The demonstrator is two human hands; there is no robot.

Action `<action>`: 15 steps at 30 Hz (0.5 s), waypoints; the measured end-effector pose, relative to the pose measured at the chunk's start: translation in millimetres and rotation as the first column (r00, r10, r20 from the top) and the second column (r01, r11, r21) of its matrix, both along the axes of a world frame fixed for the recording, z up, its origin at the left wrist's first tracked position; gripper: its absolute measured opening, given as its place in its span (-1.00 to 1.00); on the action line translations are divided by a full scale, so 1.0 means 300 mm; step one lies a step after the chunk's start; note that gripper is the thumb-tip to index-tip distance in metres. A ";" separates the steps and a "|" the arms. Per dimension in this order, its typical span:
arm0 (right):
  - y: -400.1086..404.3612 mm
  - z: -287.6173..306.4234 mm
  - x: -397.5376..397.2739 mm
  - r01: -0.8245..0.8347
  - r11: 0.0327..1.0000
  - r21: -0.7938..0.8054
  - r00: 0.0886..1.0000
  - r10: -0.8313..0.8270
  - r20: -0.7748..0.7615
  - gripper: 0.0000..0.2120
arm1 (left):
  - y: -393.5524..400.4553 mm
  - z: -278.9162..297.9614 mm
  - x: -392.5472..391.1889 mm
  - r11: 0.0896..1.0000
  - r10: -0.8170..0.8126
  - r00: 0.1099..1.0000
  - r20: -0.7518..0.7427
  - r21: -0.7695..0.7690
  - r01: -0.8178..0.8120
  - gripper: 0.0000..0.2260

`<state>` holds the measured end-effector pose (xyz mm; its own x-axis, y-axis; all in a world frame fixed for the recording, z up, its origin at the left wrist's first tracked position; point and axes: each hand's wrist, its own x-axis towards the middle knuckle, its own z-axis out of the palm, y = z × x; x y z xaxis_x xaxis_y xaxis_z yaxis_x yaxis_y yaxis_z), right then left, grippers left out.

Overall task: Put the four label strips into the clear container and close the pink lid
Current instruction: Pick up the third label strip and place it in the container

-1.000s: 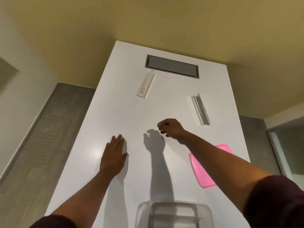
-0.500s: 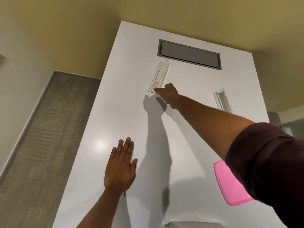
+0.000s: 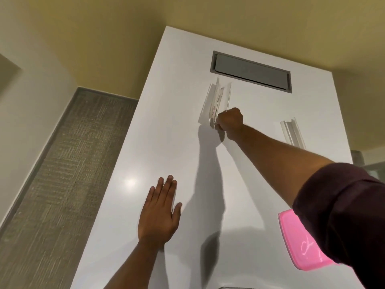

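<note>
Fingers of the left hand (image 3: 159, 213) lie flat and close together on the white bench (image 3: 170, 142), palm down, holding nothing. Farther right and well ahead, the right hand (image 3: 229, 123) curls its fingers (image 3: 217, 127) around the near end of a clear plastic label strip with red print (image 3: 214, 103); the grip looks closed on it, though the fingertips are hidden. That strip's long axis runs away from the person, far end toward the grey recessed hatch (image 3: 251, 71), leaning slightly right. Judgement: lift it by the near end and keep it level so the far end doesn't drag. A second clear channel-shaped strip (image 3: 292, 134) lies apart to the right, angled similarly. At far right sits the pink plastic lid (image 3: 300, 247), partly under the sleeve. Clear container barely visible at the bottom edge.
</note>
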<state>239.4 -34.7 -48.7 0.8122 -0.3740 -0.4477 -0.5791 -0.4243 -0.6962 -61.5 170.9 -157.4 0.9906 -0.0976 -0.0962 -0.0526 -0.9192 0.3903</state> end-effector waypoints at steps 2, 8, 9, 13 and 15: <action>-0.028 0.020 -0.062 0.116 0.963 0.245 0.993 -0.114 -0.022 -0.84 | 0.000 0.004 0.000 1.000 -0.007 1.000 -0.001 0.004 0.007 -0.40; -0.178 0.153 -0.381 0.172 0.786 0.594 0.984 -0.107 -0.143 -0.79 | -0.009 0.036 0.001 0.997 -0.021 0.999 -0.045 0.068 0.025 -0.40; -0.212 0.179 -0.446 0.150 0.769 0.621 0.985 -0.061 -0.162 -0.77 | -0.017 0.053 0.004 0.997 -0.016 0.997 -0.077 0.077 0.022 -0.39; -0.343 0.259 -0.666 0.066 0.780 0.622 0.972 0.091 -0.218 -0.65 | -0.075 0.178 0.034 0.995 0.095 0.970 -0.222 0.031 -0.091 -0.36; -0.402 0.287 -0.757 0.052 0.802 0.595 0.965 0.113 -0.236 -0.62 | -0.130 0.289 0.029 0.950 0.231 0.951 -0.203 -0.164 -0.266 -0.32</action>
<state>12.4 -155.3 37.5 0.6496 0.0542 -0.7584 -0.7596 0.0028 -0.6504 -52.9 132.0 -70.7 0.9535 0.1163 -0.2782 0.2550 -0.8032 0.5383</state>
